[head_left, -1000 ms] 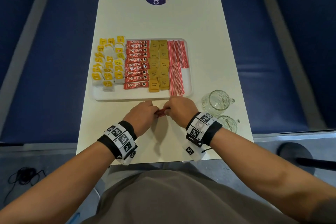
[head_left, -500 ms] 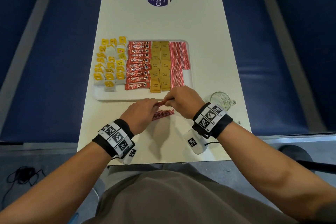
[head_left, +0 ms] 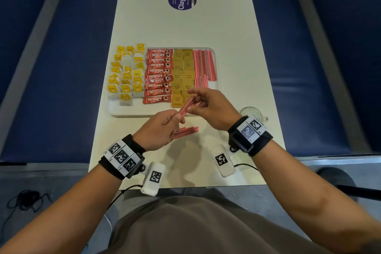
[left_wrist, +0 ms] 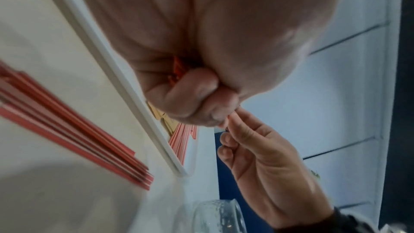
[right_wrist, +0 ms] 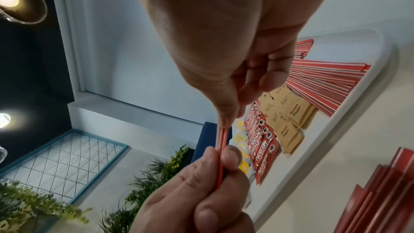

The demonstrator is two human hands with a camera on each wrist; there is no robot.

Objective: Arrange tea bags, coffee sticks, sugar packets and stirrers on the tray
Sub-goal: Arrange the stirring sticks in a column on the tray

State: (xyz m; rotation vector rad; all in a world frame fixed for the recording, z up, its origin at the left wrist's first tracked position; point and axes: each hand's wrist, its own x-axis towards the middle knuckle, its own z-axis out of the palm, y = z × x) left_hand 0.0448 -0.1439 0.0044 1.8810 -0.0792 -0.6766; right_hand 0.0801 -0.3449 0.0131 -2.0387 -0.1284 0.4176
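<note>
- On the far left of the white rectangular plastic tray [head_left: 132, 114] my yellow-tagged white paper tea bags [head_left: 127, 74] lie in three loose columns; they overlap too much for an exact count, roughly twenty, and I judge this group done.
- Next come the red foil Nescafe coffee sticks [head_left: 157, 75], ten stacked in one neat column, also finished.
- Right of them sit the tan paper brown sugar packets [head_left: 183, 72] in two columns; I count about ten, though my right hand hides the nearest ones.
- My left hand [head_left: 158, 130] pinches the near end of a thin bundle of red-and-white striped plastic stirrers [head_left: 186, 104], held in the air above the tray's near edge.
- Under my hands, a small pile of loose red-and-white stirrers [head_left: 186, 131] waits on the cream surface [head_left: 185, 27], perhaps six or seven; these are what is left to place.
- My right hand [head_left: 212, 107] pinches the far end of the held bundle, a few stirrers only; exact number unclear.
- At the tray's right side the laid stirrers [head_left: 204, 66] fill two rows, too fine to count.
- Overall I judge the task nearly complete.
</note>
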